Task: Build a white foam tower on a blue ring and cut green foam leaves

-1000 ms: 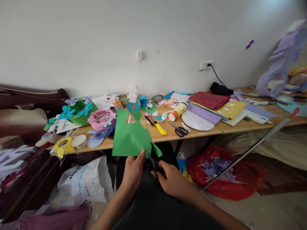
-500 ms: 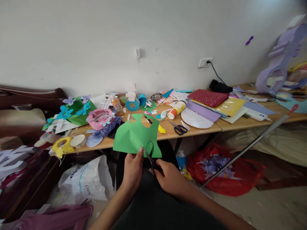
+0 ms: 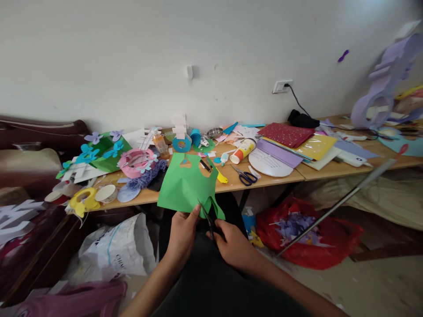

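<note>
Left hand (image 3: 181, 232) grip pinches green paper sheet (image 3: 185, 182); right hand (image 3: 233, 244) grip holds black scissors (image 3: 207, 218). Outline partly cut; lower edge uncut.

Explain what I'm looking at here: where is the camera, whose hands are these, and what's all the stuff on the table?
This is a single view from a camera worn on a person's head, looking forward and down. There is no machine. The left hand pinches the lower edge of a green paper sheet. The right hand grips black scissors, their blades at the sheet's bottom edge. Beyond is a wooden table against a wall, covered with craft things: blue-handled scissors, a paper cup lying on its side, a pink ring and stacked coloured sheets. A red bag of scraps sits on the floor.
</note>
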Motion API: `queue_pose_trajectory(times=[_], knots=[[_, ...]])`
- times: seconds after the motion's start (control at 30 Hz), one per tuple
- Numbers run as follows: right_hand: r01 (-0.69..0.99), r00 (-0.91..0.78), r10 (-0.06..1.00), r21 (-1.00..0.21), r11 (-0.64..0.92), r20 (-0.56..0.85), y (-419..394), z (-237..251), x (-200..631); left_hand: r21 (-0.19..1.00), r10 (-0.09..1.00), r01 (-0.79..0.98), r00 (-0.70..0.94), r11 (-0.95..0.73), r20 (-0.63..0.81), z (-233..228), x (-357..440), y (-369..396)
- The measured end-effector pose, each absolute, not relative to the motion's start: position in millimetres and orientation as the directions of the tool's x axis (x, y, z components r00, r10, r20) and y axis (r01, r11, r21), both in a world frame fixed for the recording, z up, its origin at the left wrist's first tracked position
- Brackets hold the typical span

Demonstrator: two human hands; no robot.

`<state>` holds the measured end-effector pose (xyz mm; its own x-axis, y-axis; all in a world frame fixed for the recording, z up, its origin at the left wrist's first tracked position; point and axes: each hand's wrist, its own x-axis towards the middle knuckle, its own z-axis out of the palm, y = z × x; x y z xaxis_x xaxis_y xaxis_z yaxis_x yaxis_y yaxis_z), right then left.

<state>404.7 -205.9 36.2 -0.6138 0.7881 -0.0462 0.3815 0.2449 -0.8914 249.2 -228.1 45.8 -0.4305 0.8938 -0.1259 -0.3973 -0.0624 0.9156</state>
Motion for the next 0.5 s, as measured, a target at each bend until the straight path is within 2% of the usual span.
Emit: queue_pose_trajectory(times=[0.23,0.5], knots=[[0.37,-0.616,0.786,-0.897,0.243,-0.041,-206.2,40.3,405.3,0.982,0.909,-0.187,-0.409,0.008,-0.085,46.9,240.2,-233.6],[0.389,-0.594,0.804,-0.877,0.282,-0.005,-206.1,37.8,406.6,0.998,0.933,-0.027,-0.355,0.057,-0.063,51.9,232.7,-235.7]])
